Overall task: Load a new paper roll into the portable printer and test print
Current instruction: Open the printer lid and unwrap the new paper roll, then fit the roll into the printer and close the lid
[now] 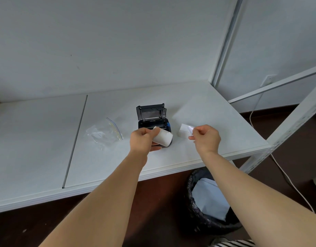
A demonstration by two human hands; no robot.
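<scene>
Paper roll point(162, 138) gripped by left hand point(143, 139) over open printer point(153, 118); right hand point(205, 138) fingers pinch paper strip point(185, 130).

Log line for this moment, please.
printer lid open | left hand holds paper roll | right hand pinches torn strip | roll not loaded
</scene>
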